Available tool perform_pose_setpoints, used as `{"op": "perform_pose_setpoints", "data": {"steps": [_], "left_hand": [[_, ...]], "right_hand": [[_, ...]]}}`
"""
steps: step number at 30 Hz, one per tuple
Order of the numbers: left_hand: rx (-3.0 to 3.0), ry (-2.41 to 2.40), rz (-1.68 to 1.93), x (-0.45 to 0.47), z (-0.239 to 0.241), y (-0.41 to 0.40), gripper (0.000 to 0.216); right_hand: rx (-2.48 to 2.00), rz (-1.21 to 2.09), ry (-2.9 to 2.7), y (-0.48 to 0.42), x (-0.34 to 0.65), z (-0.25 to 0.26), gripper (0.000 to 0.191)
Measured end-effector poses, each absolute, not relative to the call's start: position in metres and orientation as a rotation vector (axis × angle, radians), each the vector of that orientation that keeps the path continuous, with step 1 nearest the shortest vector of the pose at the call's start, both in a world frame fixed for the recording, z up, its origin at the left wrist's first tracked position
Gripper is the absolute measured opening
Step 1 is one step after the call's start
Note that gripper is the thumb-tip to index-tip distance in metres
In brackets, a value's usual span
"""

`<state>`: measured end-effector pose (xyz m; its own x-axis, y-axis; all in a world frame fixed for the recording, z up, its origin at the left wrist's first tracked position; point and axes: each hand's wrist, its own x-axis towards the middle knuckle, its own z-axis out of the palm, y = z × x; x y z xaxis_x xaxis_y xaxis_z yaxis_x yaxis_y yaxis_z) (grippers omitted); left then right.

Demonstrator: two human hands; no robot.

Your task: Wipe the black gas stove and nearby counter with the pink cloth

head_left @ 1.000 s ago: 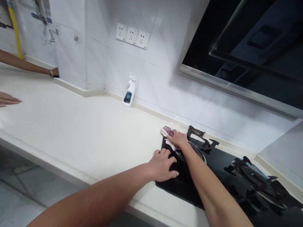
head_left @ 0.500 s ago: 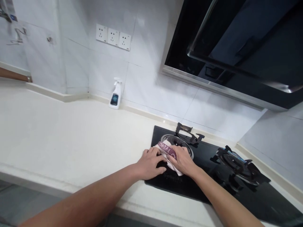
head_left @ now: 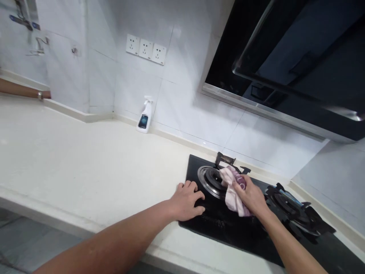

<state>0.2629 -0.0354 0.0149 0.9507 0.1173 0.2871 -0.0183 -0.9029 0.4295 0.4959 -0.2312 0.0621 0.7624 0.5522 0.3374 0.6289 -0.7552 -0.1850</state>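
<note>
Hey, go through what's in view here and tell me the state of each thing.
Gas hob: black glass, no flame showing.
Left hand: open, fingers spread on the hob.
Right hand: gripping a pink cloth.
Left burner: no flame, cloth over its right edge.
Right burner: grate on, no flame.
Spray bottle: upright on the countertop.
Wall sockets: nothing plugged in.
Another person's forearm: at far left, hand hidden behind the wall.

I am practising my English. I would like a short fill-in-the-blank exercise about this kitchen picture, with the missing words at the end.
The right hand holds a ____ cloth.
The left hand rests on the glass hob, which is ____ in colour.
The spray bottle stands on the countertop, below ____ wall sockets.

Missing words: pink; black; three.
</note>
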Motion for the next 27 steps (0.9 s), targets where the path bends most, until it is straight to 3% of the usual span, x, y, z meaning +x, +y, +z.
{"op": "perform_pose_setpoints", "data": {"steps": [4, 12, 27], "left_hand": [[2.664, 0.077, 0.422, 0.263, 0.015, -0.036, 0.035], [2.679, 0.065, 0.432, 0.264, 0.013, -0.034, 0.036], [2.694, 0.107, 0.447, 0.266, 0.014, -0.039, 0.036]], "right_hand": [[-2.682, -0.535, -0.931, -0.204, 0.534, 0.086, 0.065], [-2.765, -0.143, -1.274, -0.148, 0.577, 0.058, 0.045], [-2.895, -0.175, -1.075, -0.21, 0.514, 0.046, 0.044]]}}
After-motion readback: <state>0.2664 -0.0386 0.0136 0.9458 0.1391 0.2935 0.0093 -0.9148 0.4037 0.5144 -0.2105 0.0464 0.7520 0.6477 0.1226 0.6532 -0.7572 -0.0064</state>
